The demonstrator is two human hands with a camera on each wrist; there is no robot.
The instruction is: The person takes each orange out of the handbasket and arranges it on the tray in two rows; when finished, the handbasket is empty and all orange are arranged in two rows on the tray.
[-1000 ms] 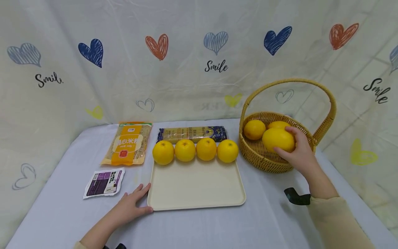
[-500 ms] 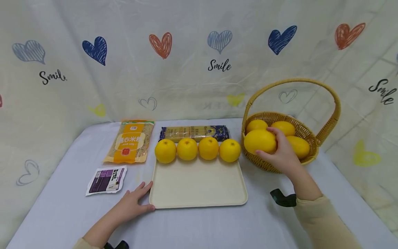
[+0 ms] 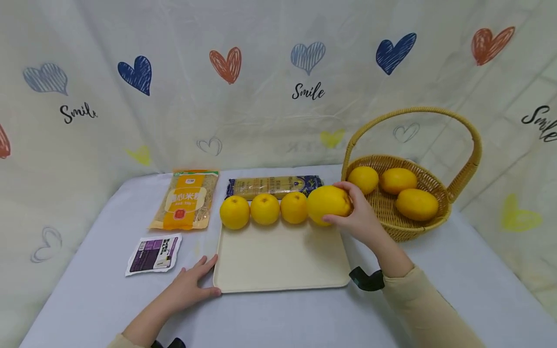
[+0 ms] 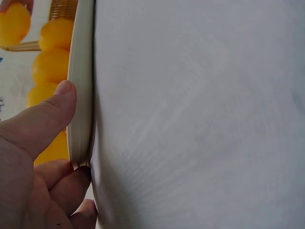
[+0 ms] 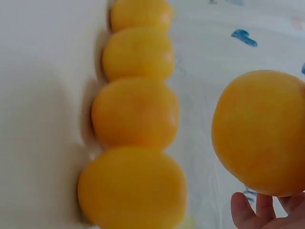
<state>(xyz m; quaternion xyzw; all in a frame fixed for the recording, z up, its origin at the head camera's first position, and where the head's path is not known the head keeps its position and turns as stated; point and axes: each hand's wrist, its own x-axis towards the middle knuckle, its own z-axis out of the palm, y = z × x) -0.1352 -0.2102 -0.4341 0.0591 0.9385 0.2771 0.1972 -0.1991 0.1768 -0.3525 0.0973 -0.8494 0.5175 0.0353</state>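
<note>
My right hand [image 3: 363, 217] holds a large yellow-orange orange [image 3: 327, 203] above the right end of the row at the tray's far edge. In the right wrist view, that held orange [image 5: 262, 133] appears at the right, with fingertips [image 5: 243, 210] under it. Along the far side of the cream tray [image 3: 283, 266] sit several oranges [image 3: 235, 212] side by side; the rightmost is partly hidden behind the held one. My left hand [image 3: 191, 285] touches the tray's near left corner, the thumb [image 4: 62, 95] along its front edge and the fingers at its left side.
A wicker basket [image 3: 387, 232] with a tall arched handle stands at the right, holding three oranges [image 3: 416, 204]. Behind the tray lies a long noodle-like packet [image 3: 265, 186]. An orange-labelled bag [image 3: 184, 200] and a small purple-and-white packet [image 3: 154, 254] lie at the left.
My right hand has carried the orange leftward out of the basket to above the tray's far right corner. The left hand stays at the tray's near left corner.
</note>
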